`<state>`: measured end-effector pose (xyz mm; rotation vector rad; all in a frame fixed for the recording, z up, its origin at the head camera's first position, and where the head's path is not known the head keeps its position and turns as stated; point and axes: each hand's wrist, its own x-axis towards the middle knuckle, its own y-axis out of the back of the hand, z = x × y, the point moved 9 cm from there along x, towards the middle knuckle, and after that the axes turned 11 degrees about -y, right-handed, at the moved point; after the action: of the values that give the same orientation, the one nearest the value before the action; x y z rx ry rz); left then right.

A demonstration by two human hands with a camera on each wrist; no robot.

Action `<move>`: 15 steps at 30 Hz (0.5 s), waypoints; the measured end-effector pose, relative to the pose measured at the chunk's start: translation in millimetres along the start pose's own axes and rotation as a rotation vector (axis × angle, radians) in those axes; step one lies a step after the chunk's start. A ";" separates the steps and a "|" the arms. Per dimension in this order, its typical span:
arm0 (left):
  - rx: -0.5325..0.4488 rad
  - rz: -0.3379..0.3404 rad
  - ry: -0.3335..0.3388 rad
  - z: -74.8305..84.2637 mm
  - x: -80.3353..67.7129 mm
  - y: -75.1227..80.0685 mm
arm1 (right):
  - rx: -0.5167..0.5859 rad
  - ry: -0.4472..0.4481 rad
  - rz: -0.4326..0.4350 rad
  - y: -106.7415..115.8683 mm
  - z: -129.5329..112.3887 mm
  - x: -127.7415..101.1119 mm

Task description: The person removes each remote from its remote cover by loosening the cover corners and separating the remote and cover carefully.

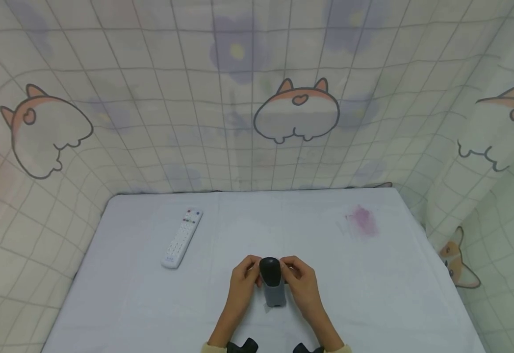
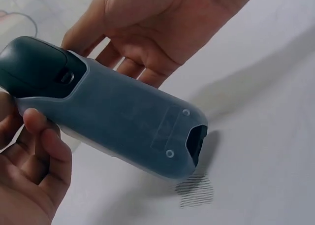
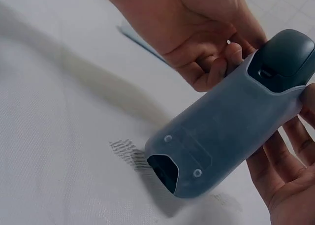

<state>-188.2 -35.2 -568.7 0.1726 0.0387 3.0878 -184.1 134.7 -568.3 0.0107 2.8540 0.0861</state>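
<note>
A dark grey handheld device [image 1: 271, 283] in a translucent grey sleeve is held between both hands, low over the near middle of the table. Its dark rounded head points away from me, and its open bottom end hangs just above the cloth. My left hand [image 1: 244, 277] grips its left side near the head, with thumb and fingers curled round it [image 2: 34, 151]. My right hand [image 1: 302, 280] holds the right side, its fingers behind the sleeve [image 3: 283, 168]. The sleeve's back [image 2: 123, 119] shows two small round marks and a cut-out at the end [image 3: 165, 171].
A white remote control [image 1: 182, 238] lies at the left, well beyond the hands. The table's white cloth [image 1: 151, 304] has a pink stain [image 1: 363, 220] at the far right. Printed fabric with cartoon animals [image 1: 296, 108] hangs round the back and both sides.
</note>
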 end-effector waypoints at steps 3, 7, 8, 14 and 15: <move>-0.023 -0.022 -0.042 5.3 1.9 -1.6 | 0.004 0.029 0.007 1.9 -2.6 0.1; -0.023 -0.063 -0.074 9.2 4.1 -1.2 | 0.016 0.052 0.004 2.0 -4.2 0.7; -0.014 -0.074 -0.077 9.5 4.6 -0.8 | 0.022 0.057 0.001 1.8 -4.4 0.7; 0.034 -0.125 -0.119 15.2 7.0 1.5 | 0.040 0.088 -0.023 0.4 -4.9 0.4; 0.034 -0.128 -0.127 16.3 7.1 2.1 | 0.035 0.095 -0.027 0.1 -5.1 0.2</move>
<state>-193.5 -36.6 -551.6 0.3524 0.0930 2.9427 -185.8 134.5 -563.5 -0.0258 2.9498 0.0322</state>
